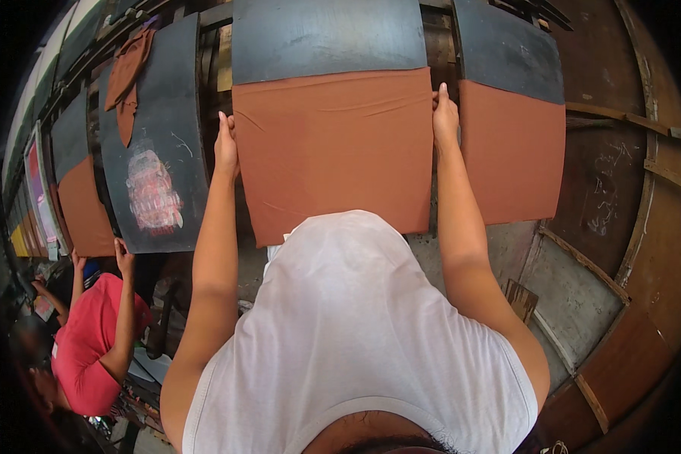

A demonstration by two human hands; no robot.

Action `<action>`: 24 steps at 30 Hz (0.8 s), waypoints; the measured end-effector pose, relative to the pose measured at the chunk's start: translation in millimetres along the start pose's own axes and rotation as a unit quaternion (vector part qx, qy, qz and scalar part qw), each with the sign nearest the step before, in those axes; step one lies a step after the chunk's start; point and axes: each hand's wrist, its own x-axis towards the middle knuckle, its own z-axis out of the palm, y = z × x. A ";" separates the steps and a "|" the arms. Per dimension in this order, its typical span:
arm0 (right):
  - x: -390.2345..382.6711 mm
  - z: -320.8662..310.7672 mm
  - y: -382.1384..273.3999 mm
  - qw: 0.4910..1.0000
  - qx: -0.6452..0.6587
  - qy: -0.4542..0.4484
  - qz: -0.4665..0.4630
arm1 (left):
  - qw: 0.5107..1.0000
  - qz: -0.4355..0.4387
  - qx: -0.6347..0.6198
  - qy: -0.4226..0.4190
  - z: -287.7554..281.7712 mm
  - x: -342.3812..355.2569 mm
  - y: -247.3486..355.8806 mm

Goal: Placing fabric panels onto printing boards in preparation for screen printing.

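A dark grey board [329, 38] lies in front of me, its near part covered by a brown cloth [340, 151], likely a garment pulled over it. The cloth is mostly smooth, with a few creases near its top edge and left side. At the cloth's left edge is my left hand [226, 144], thumb pointing up and fingers curled around the side. My right hand [446, 117] grips the right edge in the same way, a little farther up. The fingertips of both hands are partly hidden behind the edges.
To the right stands another board with brown cloth [513, 151]. On the left, a bare board [155, 98] carries a smeared print and a crumpled brown cloth [129, 72]. A co-worker in a red shirt [91, 344] handles a farther cloth-covered board [83, 212]. Wooden panels [605, 174] line the right.
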 end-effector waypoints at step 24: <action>-13.8 -23.4 31.1 0.979 -0.162 0.015 -0.121 | 0.978 0.062 0.152 0.127 26.7 -36.9 4.9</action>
